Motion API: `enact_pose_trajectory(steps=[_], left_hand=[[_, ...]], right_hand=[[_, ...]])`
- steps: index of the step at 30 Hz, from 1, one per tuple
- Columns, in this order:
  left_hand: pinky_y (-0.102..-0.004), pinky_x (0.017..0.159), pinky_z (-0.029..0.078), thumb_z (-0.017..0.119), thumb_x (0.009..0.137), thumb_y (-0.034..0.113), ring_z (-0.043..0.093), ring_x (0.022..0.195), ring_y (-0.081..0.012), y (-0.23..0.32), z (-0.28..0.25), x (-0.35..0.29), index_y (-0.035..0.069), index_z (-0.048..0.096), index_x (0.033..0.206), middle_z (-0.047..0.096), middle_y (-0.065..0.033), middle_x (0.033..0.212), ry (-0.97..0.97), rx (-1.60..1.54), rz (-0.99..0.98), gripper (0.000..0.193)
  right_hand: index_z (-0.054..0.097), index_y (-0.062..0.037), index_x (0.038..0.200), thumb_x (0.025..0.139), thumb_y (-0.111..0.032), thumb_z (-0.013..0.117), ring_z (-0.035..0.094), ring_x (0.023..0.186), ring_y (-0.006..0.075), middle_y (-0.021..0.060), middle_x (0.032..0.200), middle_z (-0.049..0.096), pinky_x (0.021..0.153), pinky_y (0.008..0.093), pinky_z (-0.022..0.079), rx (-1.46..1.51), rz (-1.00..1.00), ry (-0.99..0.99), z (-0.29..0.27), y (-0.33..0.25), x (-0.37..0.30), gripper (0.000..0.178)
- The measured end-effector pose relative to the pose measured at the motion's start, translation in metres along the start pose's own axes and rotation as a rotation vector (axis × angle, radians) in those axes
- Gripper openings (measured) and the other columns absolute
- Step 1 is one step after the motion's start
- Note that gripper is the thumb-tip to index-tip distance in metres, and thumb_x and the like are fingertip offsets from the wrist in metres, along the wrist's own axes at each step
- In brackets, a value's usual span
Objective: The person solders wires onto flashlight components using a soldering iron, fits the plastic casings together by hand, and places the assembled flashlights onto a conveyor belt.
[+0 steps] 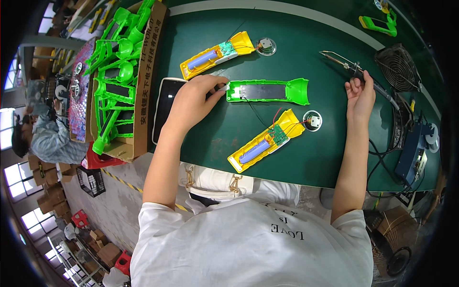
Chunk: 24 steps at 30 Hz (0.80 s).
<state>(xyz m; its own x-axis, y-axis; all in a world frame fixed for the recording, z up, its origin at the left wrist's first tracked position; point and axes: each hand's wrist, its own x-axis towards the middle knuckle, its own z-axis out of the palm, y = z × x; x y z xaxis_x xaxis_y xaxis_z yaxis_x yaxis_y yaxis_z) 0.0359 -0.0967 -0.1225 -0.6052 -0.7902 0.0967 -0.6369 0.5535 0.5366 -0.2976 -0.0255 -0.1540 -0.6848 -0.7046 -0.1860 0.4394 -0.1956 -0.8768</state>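
Note:
A green plastic flashlight housing half point(299, 91) with a dark panel and a black wire lies across the table in front of me. My left hand point(198, 95) pinches its left end; a small pale bit shows at the fingertips, too small to name. On the right, my right hand point(359, 98) has its fingers bent around the handle of a soldering iron point(346, 63), whose tip points up and left, away from the housing. Two yellow housing halves, one behind point(217, 55) and one nearer me point(263, 143), each carry a blue battery cell, a green circuit board and a wired round lamp head.
At left, a cardboard box point(143, 91) holds several green housings, beside a dark-screened phone or tablet point(165, 107). A fan point(399, 67), a blue soldering station point(412, 150), a solder spool point(431, 138) and cables stand at right. Another person point(52, 138) sits at far left.

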Motion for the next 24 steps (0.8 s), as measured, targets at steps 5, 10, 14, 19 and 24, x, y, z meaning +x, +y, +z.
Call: enact_pose_trajectory(steps=[5,10,14,19,24], left_hand=[[-0.0265,0.069,0.046,0.061,0.073,0.004,0.058,0.074,-0.0188,0.001,0.006,-0.009,0.004,0.059,0.091,0.059,-0.0075,0.082,0.018,-0.154,-0.095,0.018],[-0.0216,0.069,0.044,0.061,0.076,0.004,0.056,0.074,-0.0101,-0.008,0.007,-0.027,0.001,0.062,0.092,0.062,-0.0045,0.083,0.498,-0.563,-0.295,0.016],[-0.0174,0.066,0.04,0.06,0.079,0.01,0.054,0.072,-0.0058,-0.031,-0.027,-0.005,0.001,0.061,0.101,0.061,-0.0023,0.079,0.507,-0.485,-0.57,0.024],[-0.0191,0.064,0.042,0.061,0.077,0.011,0.054,0.068,-0.0069,-0.071,-0.041,0.014,-0.002,0.061,0.091,0.061,-0.004,0.075,0.29,-0.516,-0.532,0.019],[-0.0191,0.067,0.042,0.061,0.076,0.011,0.055,0.071,-0.0076,-0.075,-0.044,0.02,-0.002,0.062,0.089,0.062,-0.0039,0.077,0.244,-0.448,-0.585,0.018]], right_hand=[[0.046,-0.0071,0.071,0.084,-0.021,0.052,0.037,0.051,0.0061,-0.0017,0.057,0.04,0.059,0.0243,0.042,-0.003,0.005,0.012,0.001,0.0,0.0,0.02],[0.045,-0.0077,0.069,0.084,-0.021,0.052,0.037,0.051,0.0058,-0.0017,0.058,0.041,0.059,0.0242,0.042,-0.014,0.004,0.014,0.003,-0.001,-0.001,0.021],[0.044,-0.0078,0.068,0.084,-0.021,0.052,0.037,0.051,0.0057,-0.0018,0.058,0.041,0.059,0.0241,0.042,-0.01,0.009,0.006,-0.001,0.001,0.0,0.022],[0.045,-0.0075,0.069,0.084,-0.021,0.052,0.037,0.051,0.0056,-0.0019,0.058,0.04,0.06,0.0241,0.042,-0.013,0.006,0.008,0.002,-0.001,-0.001,0.021],[0.046,-0.0072,0.071,0.084,-0.021,0.052,0.037,0.051,0.0057,-0.0019,0.058,0.04,0.06,0.0242,0.042,-0.003,0.005,0.001,-0.001,0.0,0.0,0.02]])
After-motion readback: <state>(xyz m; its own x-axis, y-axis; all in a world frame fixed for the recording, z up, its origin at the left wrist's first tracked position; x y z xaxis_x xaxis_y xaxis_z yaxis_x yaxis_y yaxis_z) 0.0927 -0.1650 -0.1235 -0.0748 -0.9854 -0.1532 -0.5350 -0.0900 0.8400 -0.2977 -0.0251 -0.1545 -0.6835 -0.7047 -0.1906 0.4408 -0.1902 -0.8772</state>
